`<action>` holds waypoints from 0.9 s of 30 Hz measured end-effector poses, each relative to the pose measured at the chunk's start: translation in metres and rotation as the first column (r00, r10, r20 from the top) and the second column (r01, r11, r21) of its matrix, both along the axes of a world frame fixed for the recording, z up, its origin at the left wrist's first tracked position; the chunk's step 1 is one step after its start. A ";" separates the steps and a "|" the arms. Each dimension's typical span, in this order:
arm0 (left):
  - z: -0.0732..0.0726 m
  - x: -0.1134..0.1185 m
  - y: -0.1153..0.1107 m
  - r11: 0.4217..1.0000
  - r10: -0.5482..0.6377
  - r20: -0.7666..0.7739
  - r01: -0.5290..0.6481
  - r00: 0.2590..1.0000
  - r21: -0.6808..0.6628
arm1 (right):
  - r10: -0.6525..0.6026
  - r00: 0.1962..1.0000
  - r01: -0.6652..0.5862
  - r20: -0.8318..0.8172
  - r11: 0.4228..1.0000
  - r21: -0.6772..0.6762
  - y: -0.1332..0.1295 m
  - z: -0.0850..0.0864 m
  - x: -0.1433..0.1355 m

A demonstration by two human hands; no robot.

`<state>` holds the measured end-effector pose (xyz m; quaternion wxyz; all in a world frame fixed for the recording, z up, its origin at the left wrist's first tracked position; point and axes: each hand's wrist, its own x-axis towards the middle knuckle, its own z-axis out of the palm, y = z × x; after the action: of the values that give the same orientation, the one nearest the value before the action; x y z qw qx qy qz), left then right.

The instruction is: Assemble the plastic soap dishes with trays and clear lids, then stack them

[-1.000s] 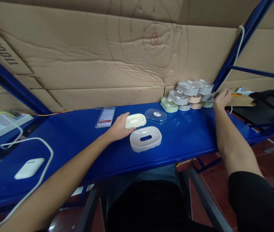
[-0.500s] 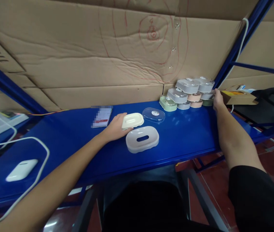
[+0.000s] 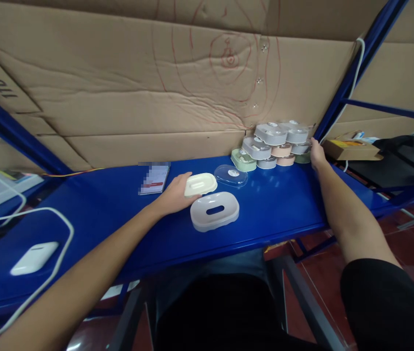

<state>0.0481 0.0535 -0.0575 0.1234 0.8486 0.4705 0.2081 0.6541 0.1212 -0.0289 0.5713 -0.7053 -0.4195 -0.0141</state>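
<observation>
My left hand point(image 3: 178, 195) is closed on a cream oval tray point(image 3: 201, 185) from its left side, at the middle of the blue table. Just below it lies a pale oval dish point(image 3: 214, 211) with a dark slot in its floor. A clear oval lid point(image 3: 231, 176) with a round white sticker rests to the right of the tray. At the back right, boxes with clear lids, grey, pink and green, form a stack point(image 3: 270, 134). My right hand point(image 3: 317, 153) is against the right side of this stack; its fingers are partly hidden behind the boxes.
A phone point(image 3: 154, 178) lies left of my left hand. A white earbud case point(image 3: 34, 258) and a white cable point(image 3: 68, 234) are at the left. Cardboard point(image 3: 137, 112) walls off the back. An opened carton point(image 3: 353, 149) sits beyond a blue post at the right.
My right hand and the stack of boxes have shifted left together in view, the stack towards the clear lid. My left hand keeps its hold on the cream tray.
</observation>
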 end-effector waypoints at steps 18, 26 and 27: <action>0.018 0.005 -0.011 0.999 -0.006 -0.068 0.002 0.998 -0.052 | 0.190 0.957 -0.193 -0.221 0.981 0.008 0.008 -0.010 -0.049; 0.021 0.012 -0.020 0.998 -0.033 -0.056 0.029 0.998 -0.064 | 0.220 0.962 -0.223 -0.164 0.975 -0.005 0.004 -0.010 -0.072; 0.021 0.013 -0.021 0.998 -0.033 -0.055 0.029 0.998 -0.064 | 0.222 0.962 -0.226 -0.158 0.974 -0.007 0.004 -0.010 -0.075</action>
<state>0.0610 0.0326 -0.0360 0.1402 0.8570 0.4667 0.1675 0.5792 0.1250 -0.0393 0.5916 -0.6593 -0.4506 0.1110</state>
